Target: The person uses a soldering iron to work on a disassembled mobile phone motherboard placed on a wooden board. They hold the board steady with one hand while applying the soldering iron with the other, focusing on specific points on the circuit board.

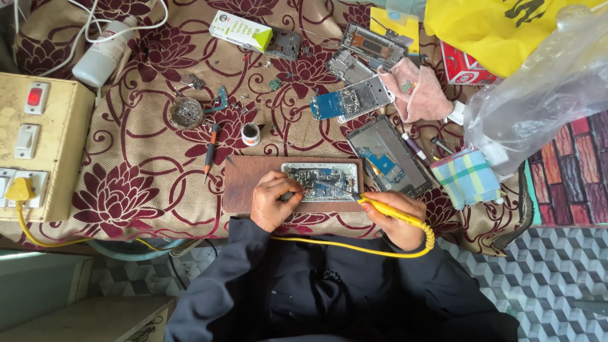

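Phone [321, 181] opened on board [244, 183], soldering under way, unfinished: right hand [392, 218] grips yellow iron [386, 211], tip on phone; left hand [273, 199] pinches something unclear at phone's left edge.

Yellow bag [500, 25] cut off at top; left hand [273, 201] hides phone's corner.

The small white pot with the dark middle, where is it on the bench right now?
In the head view, the small white pot sits on the floral cloth just above the brown board's left end, right of the orange-handled screwdriver.
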